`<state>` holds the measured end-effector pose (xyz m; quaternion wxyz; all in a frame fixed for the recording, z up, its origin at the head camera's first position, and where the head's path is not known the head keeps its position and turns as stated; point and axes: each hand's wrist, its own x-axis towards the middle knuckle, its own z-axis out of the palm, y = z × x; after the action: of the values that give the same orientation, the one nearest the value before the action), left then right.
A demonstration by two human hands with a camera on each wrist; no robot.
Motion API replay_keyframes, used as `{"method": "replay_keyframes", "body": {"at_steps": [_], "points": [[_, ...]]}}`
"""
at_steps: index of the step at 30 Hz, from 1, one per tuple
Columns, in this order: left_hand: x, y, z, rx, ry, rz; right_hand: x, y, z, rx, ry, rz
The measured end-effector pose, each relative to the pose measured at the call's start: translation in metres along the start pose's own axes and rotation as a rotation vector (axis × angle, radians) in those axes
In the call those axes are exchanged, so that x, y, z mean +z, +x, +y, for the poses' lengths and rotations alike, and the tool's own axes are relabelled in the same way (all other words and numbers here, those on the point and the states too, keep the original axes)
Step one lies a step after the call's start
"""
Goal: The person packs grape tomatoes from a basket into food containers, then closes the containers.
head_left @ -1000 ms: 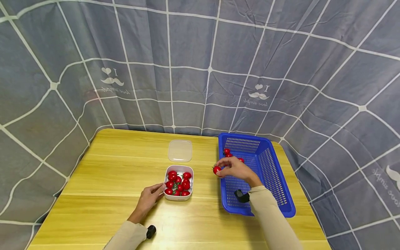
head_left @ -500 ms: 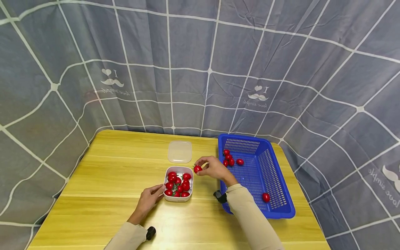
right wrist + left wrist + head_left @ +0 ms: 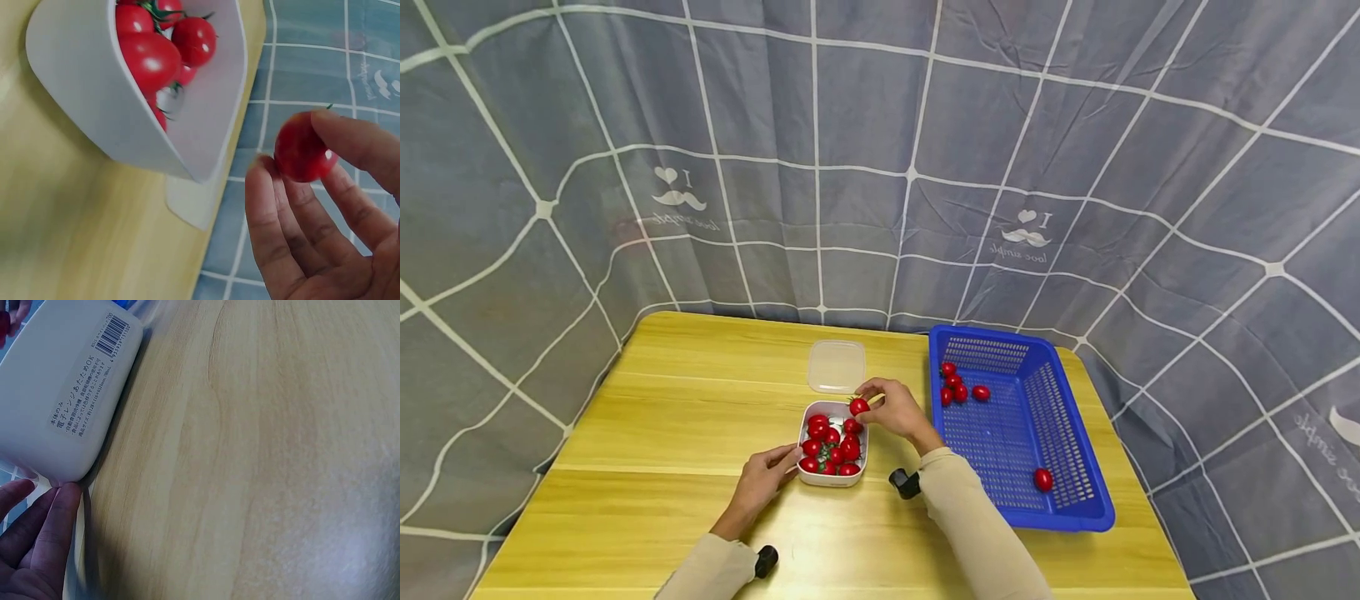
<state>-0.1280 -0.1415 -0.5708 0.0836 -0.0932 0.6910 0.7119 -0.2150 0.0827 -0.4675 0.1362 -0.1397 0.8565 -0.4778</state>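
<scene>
A red cherry tomato (image 3: 300, 150) with a green stem is pinched between the thumb and fingers of my right hand (image 3: 892, 414). That hand is at the far right rim of a square white plastic container (image 3: 831, 480), and the tomato overlaps the rim in the head view. Several tomatoes (image 3: 850, 448) with green stems lie inside the container. My left hand (image 3: 757, 485) rests at the container's left side, its fairly straight fingertips (image 3: 65, 494) touching the lower corner. Printed text and a barcode show on the container's side in the left wrist view.
A blue perforated basket (image 3: 1070, 417) stands at the right of the wooden table (image 3: 662, 400). Several tomatoes are in its far left corner, another tomato (image 3: 1042, 479) near its front. A translucent lid (image 3: 837, 367) lies behind the container. A grey checked curtain (image 3: 865, 208) surrounds the table.
My right hand has carried the tomato leftward from over the basket to the container's rim. The left hand has stayed at the container's side.
</scene>
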Motion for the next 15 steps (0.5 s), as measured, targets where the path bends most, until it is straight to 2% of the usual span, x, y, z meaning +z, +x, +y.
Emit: {"method": "replay_keyframes", "body": {"at_steps": [9, 15], "points": [[0.001, -0.001, 0.001, 0.002, 0.016, 0.002, 0.02, 0.007, 0.014, 0.037, 0.033, 0.029], [0.001, -0.001, 0.0, 0.004, 0.006, 0.005, 0.03, 0.011, 0.016, 0.041, 0.005, 0.03]]}}
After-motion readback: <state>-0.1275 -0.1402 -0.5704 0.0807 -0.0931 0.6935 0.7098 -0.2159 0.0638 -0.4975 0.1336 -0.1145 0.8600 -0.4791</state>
